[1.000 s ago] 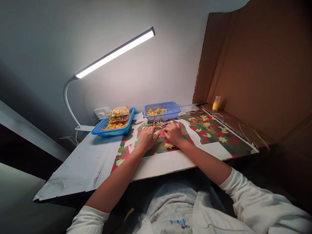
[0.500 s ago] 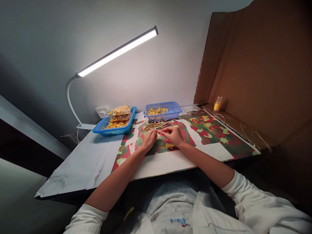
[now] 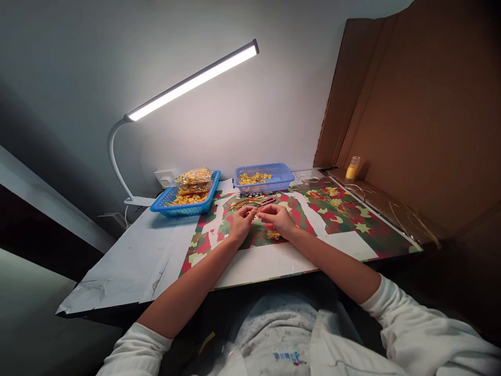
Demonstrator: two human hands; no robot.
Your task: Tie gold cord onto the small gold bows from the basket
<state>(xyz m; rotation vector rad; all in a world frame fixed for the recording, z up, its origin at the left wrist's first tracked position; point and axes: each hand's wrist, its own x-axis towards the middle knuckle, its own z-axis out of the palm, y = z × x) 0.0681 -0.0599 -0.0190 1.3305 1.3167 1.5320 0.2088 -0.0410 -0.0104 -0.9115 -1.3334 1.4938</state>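
Note:
My left hand [image 3: 241, 223] and my right hand [image 3: 277, 218] meet at the fingertips over the patterned mat. Both are closed in a pinch on a thin gold cord that shows faintly between them. A small gold bow piece [image 3: 274, 235] hangs or lies just below my right hand. Behind the fingers are a bundle of gold cords [image 3: 245, 202] and a small pink-handled tool [image 3: 268, 201]. Several silver beads lie near the blue-violet basket [image 3: 284, 183], which holds gold bows [image 3: 254, 178].
At the left, a blue basket [image 3: 183, 210] holds gold pieces and filled clear bags. A lamp [image 3: 191, 81] stands behind it. More gold cords [image 3: 336, 201] lie on the mat's right side. A yellow bottle [image 3: 352, 168] stands by the cardboard wall [image 3: 422, 115].
My left hand has turned, and its thumb and fingers now extend toward my right fingertips. The whole view has shifted slightly.

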